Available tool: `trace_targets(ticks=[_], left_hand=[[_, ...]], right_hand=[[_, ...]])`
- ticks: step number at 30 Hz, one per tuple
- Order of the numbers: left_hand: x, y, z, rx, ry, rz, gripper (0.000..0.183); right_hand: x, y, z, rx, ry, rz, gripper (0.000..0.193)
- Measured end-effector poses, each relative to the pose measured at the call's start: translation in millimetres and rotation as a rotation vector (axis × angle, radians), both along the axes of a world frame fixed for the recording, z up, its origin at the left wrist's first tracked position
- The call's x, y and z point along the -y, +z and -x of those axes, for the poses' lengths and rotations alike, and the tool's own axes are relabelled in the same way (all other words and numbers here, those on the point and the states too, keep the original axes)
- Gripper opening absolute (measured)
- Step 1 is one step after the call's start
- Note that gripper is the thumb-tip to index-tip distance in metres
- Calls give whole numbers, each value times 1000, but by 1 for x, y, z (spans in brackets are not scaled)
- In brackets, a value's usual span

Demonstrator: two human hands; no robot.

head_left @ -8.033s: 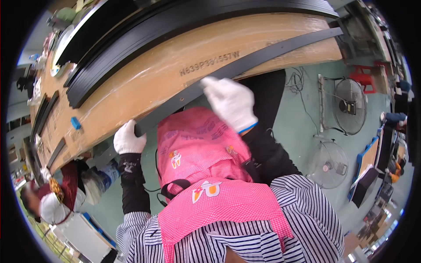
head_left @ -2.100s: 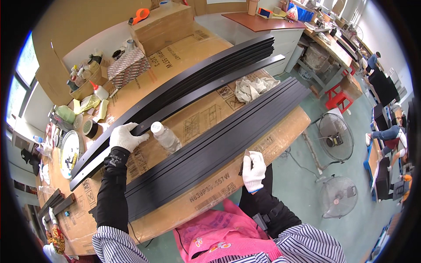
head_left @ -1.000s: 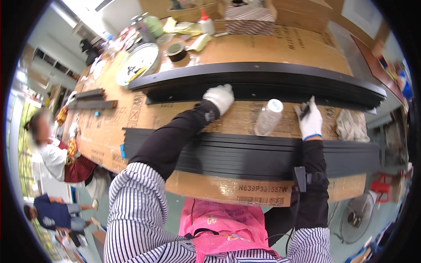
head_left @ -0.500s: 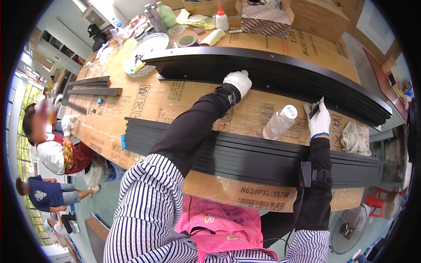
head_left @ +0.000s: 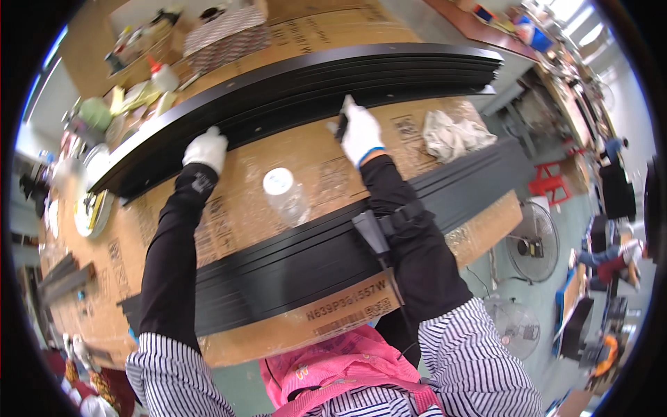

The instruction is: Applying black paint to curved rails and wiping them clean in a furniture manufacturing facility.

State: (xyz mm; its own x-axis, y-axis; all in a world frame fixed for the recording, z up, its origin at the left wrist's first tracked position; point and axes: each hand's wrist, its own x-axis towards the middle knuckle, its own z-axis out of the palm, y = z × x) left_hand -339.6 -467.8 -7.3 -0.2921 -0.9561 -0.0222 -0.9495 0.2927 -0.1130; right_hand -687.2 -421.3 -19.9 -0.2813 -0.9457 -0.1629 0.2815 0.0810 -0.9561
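Observation:
Two stacks of long black strips lie on a cardboard-covered table. My left hand, in a white glove, presses flat on the near edge of the far stack. In its own white glove, my right hand grips a small dark tool against the same stack's edge. The near stack runs under both my forearms. A clear plastic bottle with a white cap stands between my arms.
A crumpled white rag lies right of my right hand. Bottles, a roll of tape and boxes crowd the far left of the table. Floor fans stand to the right, where another person sits.
The view has swung right. My right hand moved from beside the bottle up to the far stack's edge. My left hand stays on that stack.

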Motion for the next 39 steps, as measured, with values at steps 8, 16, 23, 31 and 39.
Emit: trace_targets(ticks=[8, 16, 23, 31, 39], left_hand=[[-11, 8, 7, 124, -60, 46, 21], [-25, 34, 22, -34, -151, 23, 27], [-86, 58, -18, 79, -102, -6, 29], [-263, 112, 39, -123, 31, -14, 39], [-383, -1, 93, -213, -109, 237, 80]], right_hand=[[-4, 5, -6, 254, -121, -9, 29], [-16, -9, 62, -224, 18, 248, 20], [-142, 94, 41, 843, 53, 32, 26], [-363, 58, 67, 672, -96, -125, 20], [-479, 10, 55, 592, 3, -270, 24]])
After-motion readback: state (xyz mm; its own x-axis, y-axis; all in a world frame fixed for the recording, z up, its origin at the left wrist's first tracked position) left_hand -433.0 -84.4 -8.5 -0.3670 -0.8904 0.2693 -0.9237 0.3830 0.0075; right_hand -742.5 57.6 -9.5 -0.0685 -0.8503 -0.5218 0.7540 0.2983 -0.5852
